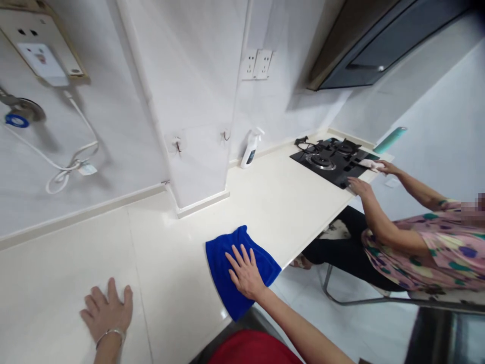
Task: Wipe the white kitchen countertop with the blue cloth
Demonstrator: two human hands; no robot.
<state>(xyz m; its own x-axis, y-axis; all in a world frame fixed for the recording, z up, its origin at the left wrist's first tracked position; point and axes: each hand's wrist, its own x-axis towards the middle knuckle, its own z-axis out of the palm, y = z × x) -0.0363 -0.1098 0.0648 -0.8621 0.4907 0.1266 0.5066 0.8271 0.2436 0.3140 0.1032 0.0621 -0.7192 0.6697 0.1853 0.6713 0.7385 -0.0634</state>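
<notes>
My right hand lies flat with fingers spread on a blue cloth that is pressed to the white countertop near its front edge. My left hand, a bangle at the wrist, rests palm down with fingers apart on the bare counter to the left, holding nothing.
A white spray bottle stands by the wall. A black gas hob sits at the counter's far end, where another person in a floral top has both hands. Wall sockets, a range hood and a cable are above.
</notes>
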